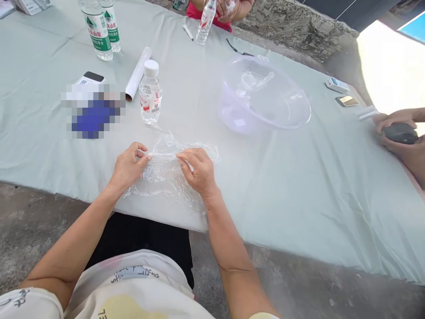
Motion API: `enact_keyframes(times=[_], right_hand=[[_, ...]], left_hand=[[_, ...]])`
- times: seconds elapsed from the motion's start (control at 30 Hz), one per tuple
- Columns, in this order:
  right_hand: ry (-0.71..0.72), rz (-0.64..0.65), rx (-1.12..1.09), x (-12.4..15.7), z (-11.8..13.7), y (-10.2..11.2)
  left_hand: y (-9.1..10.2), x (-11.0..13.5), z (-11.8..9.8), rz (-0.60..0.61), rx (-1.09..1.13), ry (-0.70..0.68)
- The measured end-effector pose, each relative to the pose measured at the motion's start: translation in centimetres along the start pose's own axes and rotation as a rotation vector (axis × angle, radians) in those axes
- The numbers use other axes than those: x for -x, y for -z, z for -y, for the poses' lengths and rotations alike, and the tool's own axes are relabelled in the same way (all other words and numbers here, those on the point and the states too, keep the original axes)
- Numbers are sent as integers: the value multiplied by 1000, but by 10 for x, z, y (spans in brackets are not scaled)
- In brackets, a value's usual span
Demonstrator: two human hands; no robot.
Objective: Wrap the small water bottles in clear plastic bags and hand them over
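A pale grey-green cloth (299, 186), softly creased and falling in loose folds at its near edge, covers the table. Rough grey concrete floor (29, 226) shows at the near side; a rugged stone wall (292, 33) stands beyond the far side.

Near the table's near edge, left of centre, lies a thin clear plastic film (171, 179), crinkled and glossy, spread in an irregular sheet. The left hand (130, 166) and right hand (198, 170) each pinch it between thumb and fingers, a gathered strip running between them.

Just beyond stands a smooth white-capped water bottle (151, 99), upright, near a white roll (137, 75) with a brown tubular core. Two green-labelled water bottles (98, 33) stand at far left. Right of centre, a round translucent lilac basin (235, 117) holds crumpled clear plastic (254, 82). At far right, another person's hands (395, 122) hold a dark, rounded object (400, 133).
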State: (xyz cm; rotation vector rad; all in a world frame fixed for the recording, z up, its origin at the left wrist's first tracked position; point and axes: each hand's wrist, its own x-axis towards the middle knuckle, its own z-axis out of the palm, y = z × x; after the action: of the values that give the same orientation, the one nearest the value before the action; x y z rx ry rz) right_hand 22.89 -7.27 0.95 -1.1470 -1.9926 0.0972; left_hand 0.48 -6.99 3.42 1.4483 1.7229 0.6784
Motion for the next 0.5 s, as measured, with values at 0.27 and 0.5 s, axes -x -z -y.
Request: enact_keyframes(times=[0.27,0.5], right_hand=[[-174,518,227,-5,7,-18],[-176,541,227,-7,6,-19]], left_hand=[[29,12,9,-26,-403,-145],[20,35,-45,-121,-127,-493]])
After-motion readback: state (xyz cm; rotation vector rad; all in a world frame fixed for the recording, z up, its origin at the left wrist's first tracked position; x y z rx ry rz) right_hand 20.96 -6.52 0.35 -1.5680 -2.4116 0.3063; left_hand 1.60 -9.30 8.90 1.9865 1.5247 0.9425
